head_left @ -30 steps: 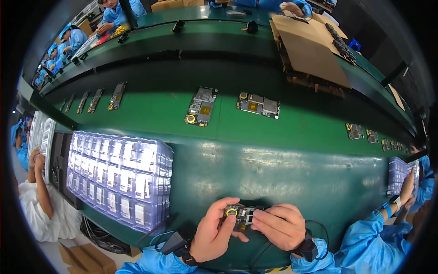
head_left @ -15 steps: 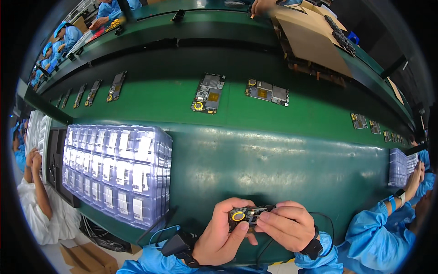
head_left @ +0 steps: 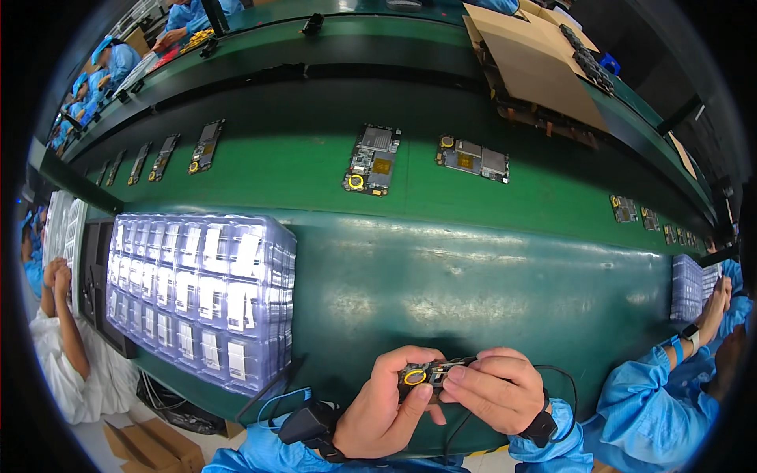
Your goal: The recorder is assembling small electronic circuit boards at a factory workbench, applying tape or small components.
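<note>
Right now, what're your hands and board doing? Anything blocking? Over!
Left hand gripping circuit board. Right hand at its right end, exact grip hidden. Plastic trays at left, apart from both hands.

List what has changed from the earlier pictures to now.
The circuit boards on the green belt have moved right. The left hand and right hand have shifted slightly right, and their held board looks more tilted. A co-worker's hand near the far cardboard has left view. Both hands keep hold of the board; the plastic tray stack stayed put.
</note>
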Demonstrator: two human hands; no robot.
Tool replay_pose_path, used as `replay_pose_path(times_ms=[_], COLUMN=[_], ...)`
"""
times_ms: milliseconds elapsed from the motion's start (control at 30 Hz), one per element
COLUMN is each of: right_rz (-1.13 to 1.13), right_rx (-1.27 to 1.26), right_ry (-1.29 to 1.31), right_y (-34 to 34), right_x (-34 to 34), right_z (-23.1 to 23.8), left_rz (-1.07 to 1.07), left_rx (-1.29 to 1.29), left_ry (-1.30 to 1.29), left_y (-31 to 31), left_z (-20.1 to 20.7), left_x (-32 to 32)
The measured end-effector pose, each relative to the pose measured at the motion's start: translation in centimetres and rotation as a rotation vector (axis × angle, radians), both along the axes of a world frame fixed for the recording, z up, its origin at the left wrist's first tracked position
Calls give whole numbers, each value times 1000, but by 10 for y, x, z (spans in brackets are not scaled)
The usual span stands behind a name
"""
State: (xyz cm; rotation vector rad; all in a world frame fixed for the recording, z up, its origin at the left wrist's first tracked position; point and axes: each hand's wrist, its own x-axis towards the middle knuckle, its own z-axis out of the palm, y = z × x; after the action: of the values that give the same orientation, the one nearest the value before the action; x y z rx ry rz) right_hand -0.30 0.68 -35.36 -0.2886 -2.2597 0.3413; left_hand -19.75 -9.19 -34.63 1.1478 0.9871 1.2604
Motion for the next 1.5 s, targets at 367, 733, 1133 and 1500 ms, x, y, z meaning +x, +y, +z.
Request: replay_pose_path(times_ms=[367,733,1133,1500], right_rz=[2,0,-45,-134], right_rx=[-8,10,-51,-247], right_ry=[-7,0,61,108], right_y=[-1,-4,-9,-11], right_x=[-1,-12,-20,-33], right_z=[-2,-2,-13,-14], left_rz=[7,45,150,188], left_rx=[0,-19,-107,-135], left_ry=[-6,18,-47,-48], left_y=[0,-2,-6,-7], left_z=[-2,-2,-4,-4], left_x=[-1,-5,-11,-26])
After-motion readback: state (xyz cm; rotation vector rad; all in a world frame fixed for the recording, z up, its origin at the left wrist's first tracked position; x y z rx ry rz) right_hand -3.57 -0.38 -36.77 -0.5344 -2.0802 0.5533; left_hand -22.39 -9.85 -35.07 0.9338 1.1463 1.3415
